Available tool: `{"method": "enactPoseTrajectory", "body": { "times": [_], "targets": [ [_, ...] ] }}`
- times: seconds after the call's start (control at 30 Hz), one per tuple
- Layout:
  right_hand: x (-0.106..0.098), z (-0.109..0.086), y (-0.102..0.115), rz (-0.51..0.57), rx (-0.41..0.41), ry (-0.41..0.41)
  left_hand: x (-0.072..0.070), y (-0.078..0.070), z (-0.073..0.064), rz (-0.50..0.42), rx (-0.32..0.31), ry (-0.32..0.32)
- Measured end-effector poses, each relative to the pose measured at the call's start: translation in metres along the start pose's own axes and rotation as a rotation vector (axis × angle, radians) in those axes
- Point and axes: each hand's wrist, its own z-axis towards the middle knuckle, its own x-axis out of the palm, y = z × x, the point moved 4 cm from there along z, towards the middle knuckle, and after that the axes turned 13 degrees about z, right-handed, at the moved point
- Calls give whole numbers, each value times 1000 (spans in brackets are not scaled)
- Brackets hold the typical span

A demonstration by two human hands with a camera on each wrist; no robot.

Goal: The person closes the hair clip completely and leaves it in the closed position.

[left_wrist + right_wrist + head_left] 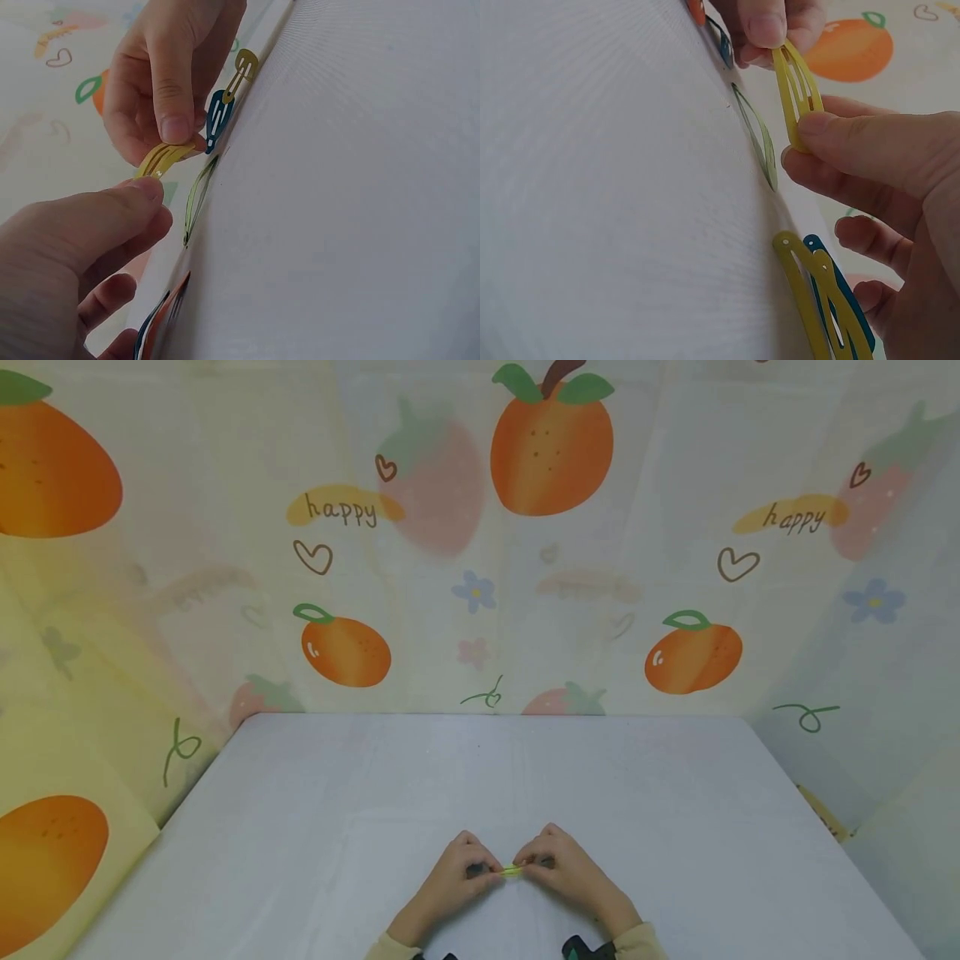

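Observation:
A yellow snap hair clip [801, 86] is stretched between both hands, pinched at each end. My left hand [461, 870] holds one end between thumb and fingers. Its other end is in the thumb and fingers of my right hand [564, 868]. In the left wrist view the clip looks slightly bowed. Below it, a green hair clip [198, 201] lies on the white table [480, 777]. Blue and orange hair clips [159, 322] are beside the left hand. Close to the right hand, a blue hair clip [855, 300] overlaps a second yellow hair clip [799, 281].
A pale cloth backdrop [525, 568] printed with fruit and "happy" rises behind the table and along its sides. Black wrist straps [587, 948] show near both sleeves at the bottom of the head view.

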Motion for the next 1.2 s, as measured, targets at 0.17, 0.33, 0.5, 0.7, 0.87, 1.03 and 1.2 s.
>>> {"method": "enactPoseTrajectory", "body": {
  "times": [0.17,0.33,0.5,0.7,0.87,1.03,1.2],
  "targets": [
    [0,-1,0,14,31,-4,0,0,0,1,12,-13],
    [0,-1,1,22,17,-3,-1,-2,1,34,74,-54],
    [0,-1,2,21,5,1,-2,-2,1,67,117,-100],
    [0,-1,1,22,22,17,-5,-7,1,163,191,-152],
    [-1,-1,2,9,75,20,-6,-9,0,188,241,-168],
    [-1,-1,1,5,123,11,-5,-8,-1,171,231,-170],
    [0,-1,-1,27,118,13,-3,-5,-1,123,185,-139]
  ]
}}
